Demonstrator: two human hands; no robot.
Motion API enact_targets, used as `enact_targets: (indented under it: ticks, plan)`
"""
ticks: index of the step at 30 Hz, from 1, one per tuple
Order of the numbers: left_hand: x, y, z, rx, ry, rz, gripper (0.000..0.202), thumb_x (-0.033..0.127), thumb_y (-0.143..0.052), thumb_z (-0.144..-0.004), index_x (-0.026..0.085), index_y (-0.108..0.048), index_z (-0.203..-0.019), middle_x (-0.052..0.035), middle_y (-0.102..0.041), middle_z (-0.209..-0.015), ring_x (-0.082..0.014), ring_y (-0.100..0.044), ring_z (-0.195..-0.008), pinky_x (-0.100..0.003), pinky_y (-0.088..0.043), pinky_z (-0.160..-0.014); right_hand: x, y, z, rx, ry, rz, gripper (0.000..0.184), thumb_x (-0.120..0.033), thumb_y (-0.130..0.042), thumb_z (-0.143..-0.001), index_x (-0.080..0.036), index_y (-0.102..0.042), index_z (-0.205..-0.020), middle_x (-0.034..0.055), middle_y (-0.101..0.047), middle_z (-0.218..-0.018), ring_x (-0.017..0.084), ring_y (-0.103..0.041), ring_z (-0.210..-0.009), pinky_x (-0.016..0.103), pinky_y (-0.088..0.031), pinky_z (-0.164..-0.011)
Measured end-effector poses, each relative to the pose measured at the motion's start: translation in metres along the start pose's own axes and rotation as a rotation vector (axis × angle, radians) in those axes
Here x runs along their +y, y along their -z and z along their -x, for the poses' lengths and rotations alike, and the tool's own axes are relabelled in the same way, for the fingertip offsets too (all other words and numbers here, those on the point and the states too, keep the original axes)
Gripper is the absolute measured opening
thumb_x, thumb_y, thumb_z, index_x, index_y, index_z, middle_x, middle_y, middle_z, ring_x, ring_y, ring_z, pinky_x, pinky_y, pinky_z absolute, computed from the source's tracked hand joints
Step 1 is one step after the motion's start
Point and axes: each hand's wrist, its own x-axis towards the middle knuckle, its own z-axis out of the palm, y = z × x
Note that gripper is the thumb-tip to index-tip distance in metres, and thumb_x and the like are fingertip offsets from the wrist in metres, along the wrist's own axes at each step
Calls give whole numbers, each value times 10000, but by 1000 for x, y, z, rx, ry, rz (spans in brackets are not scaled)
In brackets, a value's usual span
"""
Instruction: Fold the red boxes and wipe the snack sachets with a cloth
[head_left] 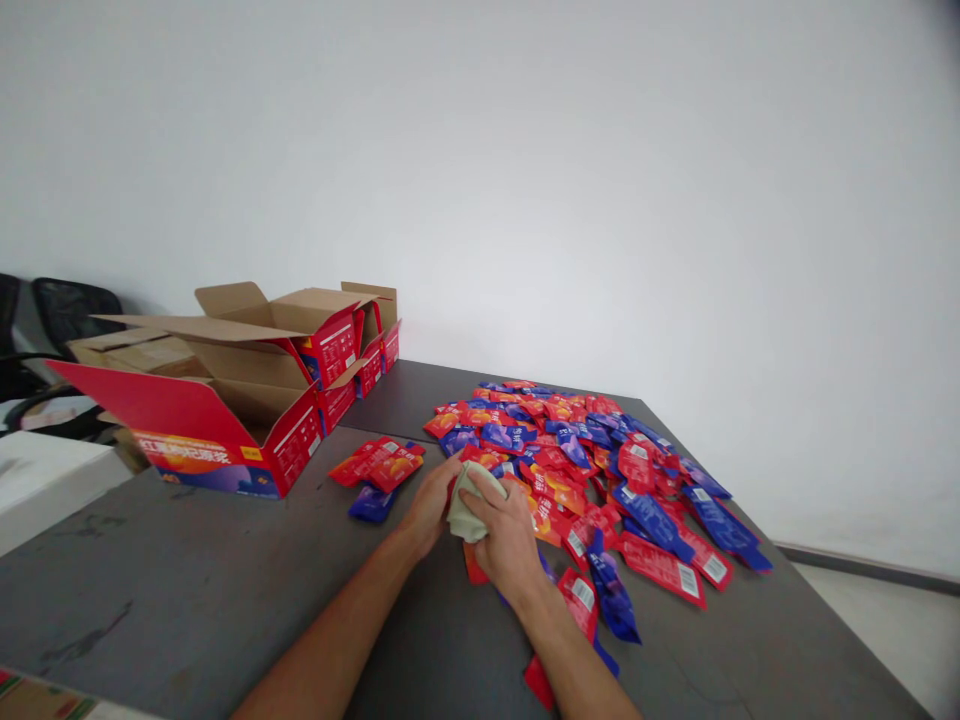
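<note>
The cloth [464, 521] looks pale green (and softly crumpled)

Bare forearms [345, 620] taper to narrower wrists [409, 541], with left hand [433, 503] and right hand [511, 535] both bare.

A pale green cloth [463, 519] is bunched and creased beside loosely heaped red and blue pouches [555, 484].

The cloth [465, 524] partly hides the left hand [430, 506]
</note>
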Motion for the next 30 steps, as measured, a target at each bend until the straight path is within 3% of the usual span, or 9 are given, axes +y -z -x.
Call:
enact_targets:
  ticks: [4, 6, 11, 14, 17, 20, 22, 26, 30]
  plan:
    - [6, 17, -9, 23, -341, -676, 468, 334, -596, -854, 211, -633, -1304, -83, -639, -1336, -253, -569, -1242, -392, -414, -1075, 15, 2, 0, 84, -127, 102, 631, -17, -534, -666, -312, -703, -1197, -52, -566, -1421, 282, -498, -1112, 425, -430, -974]
    - [7, 28, -13, 102, -464, -993, 479, 306, -575, -870, 193, -612, -1334, -113, -617, -1352, -273, -528, -1275, -438, -357, -1119, 26, 4, 1, 125, -201, 152, 604, -38, -535, -690, -304, -702, -1207, -41, -579, -1406, 275, -510, -1058, 420, -439, -947]
    - [8, 47, -17, 468, -495, -1462, 466, 225, -505, -891, 222, -603, -1346, -165, -498, -1448, -356, -416, -1343, -552, -320, -1098, 53, 9, 2, 214, -297, 227, 567, -57, -546, -662, -256, -732, -1159, 11, -602, -1373, 268, -524, -961, 412, -439, -875]
    - [8, 49, -17, 557, -489, -1521, 443, 189, -505, -869, 209, -642, -1290, -166, -451, -1491, -383, -296, -1414, -597, -245, -1123, 63, 12, 4, 264, -335, 240, 562, -50, -556, -647, -270, -740, -1130, 9, -623, -1343, 269, -524, -933, 410, -428, -810]
    - [3, 35, -15, 361, -504, -1416, 385, 202, -508, -864, 230, -690, -1201, -129, -529, -1431, -350, -308, -1409, -566, -203, -1154, 67, 11, 6, 272, -349, 232, 546, -58, -573, -645, -279, -744, -1113, 12, -635, -1322, 273, -527, -932, 411, -416, -795]
    - [-9, 12, -10, -45, -560, -1178, 343, 238, -494, -882, 249, -715, -1143, -106, -654, -1263, -287, -465, -1288, -455, -265, -1151, 66, 7, 6, 227, -367, 194, 561, -59, -580, -642, -270, -737, -1138, 29, -616, -1351, 287, -534, -960, 422, -412, -831]
    - [-18, 0, -4, -262, -568, -1100, 379, 262, -503, -883, 257, -681, -1217, -101, -649, -1278, -274, -503, -1254, -420, -293, -1133, 64, 4, 6, 199, -382, 175, 573, -52, -574, -643, -267, -733, -1149, 33, -603, -1369, 292, -541, -986, 420, -411, -855]
    - [-29, -5, 2, -309, -479, -1132, 612, 310, -611, -809, 255, -525, -1412, -116, -548, -1428, -332, -386, -1373, -483, -227, -1147, 60, 0, 6, 173, -390, 176, 564, -55, -561, -658, -271, -730, -1150, 27, -602, -1367, 294, -547, -1027, 405, -416, -878]
    - [-25, 4, 3, -289, -417, -1218, 675, 381, -667, -761, 250, -522, -1406, -141, -540, -1426, -388, -340, -1381, -547, -214, -1117, 58, -2, 6, 166, -375, 181, 554, -61, -553, -667, -270, -730, -1148, 20, -604, -1368, 293, -548, -1012, 403, -434, -869]
